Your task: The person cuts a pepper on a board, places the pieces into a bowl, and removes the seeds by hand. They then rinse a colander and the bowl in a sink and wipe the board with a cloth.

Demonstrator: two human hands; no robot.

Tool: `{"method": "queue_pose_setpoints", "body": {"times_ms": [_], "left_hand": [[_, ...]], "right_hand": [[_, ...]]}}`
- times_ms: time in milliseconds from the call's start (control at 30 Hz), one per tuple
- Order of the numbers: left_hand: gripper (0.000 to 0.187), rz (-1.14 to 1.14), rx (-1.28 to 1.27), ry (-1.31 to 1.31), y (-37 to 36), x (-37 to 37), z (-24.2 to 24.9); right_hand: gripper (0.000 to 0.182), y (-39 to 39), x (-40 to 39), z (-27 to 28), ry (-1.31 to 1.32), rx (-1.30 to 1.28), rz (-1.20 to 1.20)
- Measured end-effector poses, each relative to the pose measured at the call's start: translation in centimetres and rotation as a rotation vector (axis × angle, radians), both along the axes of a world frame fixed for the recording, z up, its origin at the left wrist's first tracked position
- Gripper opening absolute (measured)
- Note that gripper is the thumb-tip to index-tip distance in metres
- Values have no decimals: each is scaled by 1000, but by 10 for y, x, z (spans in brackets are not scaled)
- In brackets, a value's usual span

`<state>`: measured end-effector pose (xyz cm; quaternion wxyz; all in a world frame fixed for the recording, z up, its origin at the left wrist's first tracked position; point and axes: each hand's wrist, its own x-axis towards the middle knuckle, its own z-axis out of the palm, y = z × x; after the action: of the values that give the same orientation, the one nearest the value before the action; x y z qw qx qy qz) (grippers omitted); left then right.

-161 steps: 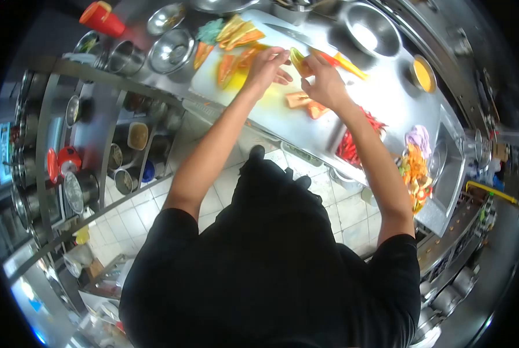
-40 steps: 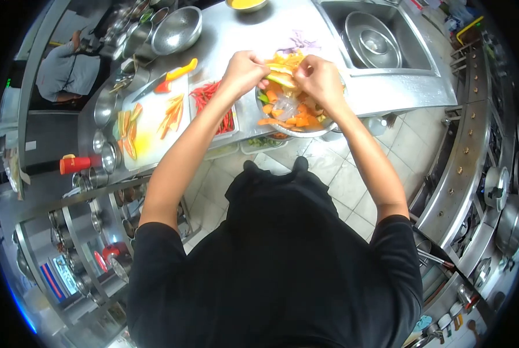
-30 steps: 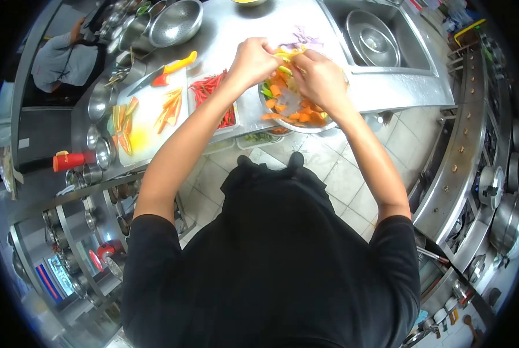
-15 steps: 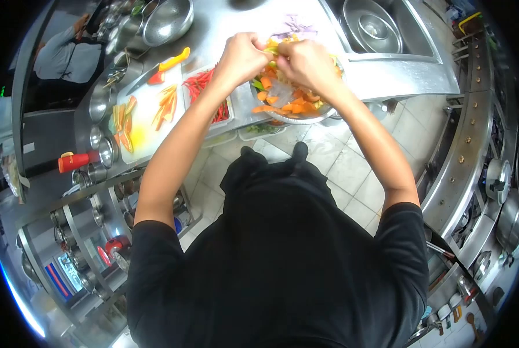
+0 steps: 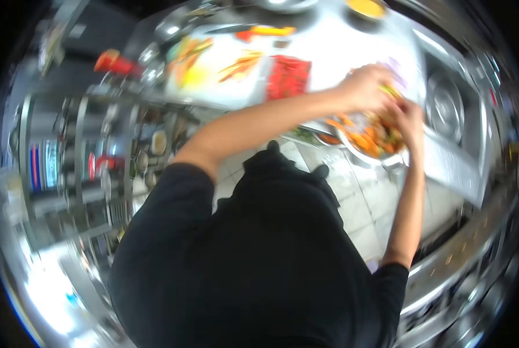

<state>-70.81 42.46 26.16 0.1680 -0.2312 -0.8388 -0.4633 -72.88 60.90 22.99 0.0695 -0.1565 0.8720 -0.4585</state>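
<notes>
My left hand and my right hand meet over a metal bowl at the counter's front edge. Fingers of both are closed around a yellow-green vegetable piece, blurred and partly covered. Chopped orange vegetable pieces fill the bowl, with other coloured bits and a pale clump among them. Behind the hands lie purple shreds on the counter. Left of the bowl, a tray of red chillies sits partly behind my left forearm.
A white cutting board carries orange strips and longer vegetable pieces. By its far edge lies a yellow-handled knife. A bowl of yellow contents stands at the back; a sink with a metal basin is at right.
The head view has turned and blurred, so counter and bowl appear farther right. My hands remain together over the bowl; my left forearm now reaches across more of the counter front.
</notes>
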Motion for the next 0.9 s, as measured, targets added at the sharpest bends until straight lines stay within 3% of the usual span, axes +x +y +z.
{"method": "queue_pose_setpoints", "body": {"times_ms": [33, 100, 200, 300, 333, 400, 433, 500, 533, 567, 600, 633, 667, 700, 767, 800, 900], "left_hand": [[21, -19, 40, 17, -3, 5, 13], [19, 14, -35, 41, -8, -5, 3], [16, 32, 62, 50, -11, -16, -11], [14, -76, 120, 29, -26, -15, -7], [14, -99, 122, 53, -33, -14, -6], [14, -75, 184, 42, -64, -8, -5], [15, -33, 235, 58, -89, -6, -3], [16, 83, 366, 70, -156, 8, 0], [17, 224, 416, -88, -199, 13, -3], [14, 303, 434, -278, -250, 16, -16], [14, 386, 583, -57, -301, 12, -47], [16, 547, 474, -105, -360, 11, -81], [16, 639, 460, -134, -416, 29, -89], [15, 791, 402, -127, -457, 49, -86], [12, 938, 605, -178, -517, 69, -102], [11, 987, 757, -241, -534, 75, -100], [12, 993, 834, -258, -574, 78, -120]], "right_hand": [[27, 8, -9, -16, -138, -94, 16], [23, 6, -1, -1, -177, -84, 44], [22, -7, 8, 20, -241, -89, 25], [25, 1, -5, 8, -240, 87, 36], [24, -1, -6, 11, -235, 155, 39], [22, -13, -4, 27, 18, 744, 8], [22, -27, 3, 36, 19, 775, -3], [34, -59, 22, 52, 516, 733, -1], [41, -90, 28, 65, 494, 770, -19], [35, -126, 31, 72, 427, 718, -39], [33, -159, 26, 67, 411, 608, 11], [31, -193, 18, 54, 447, 534, 107], [32, -233, 10, 41, 294, 485, 140], [36, -260, -10, 4, 337, 385, 228], [52, -351, -18, -10, 470, 486, 331], [59, -375, -37, -38, 698, 359, 466], [51, -430, -67, -75, 933, 661, 609]]}}
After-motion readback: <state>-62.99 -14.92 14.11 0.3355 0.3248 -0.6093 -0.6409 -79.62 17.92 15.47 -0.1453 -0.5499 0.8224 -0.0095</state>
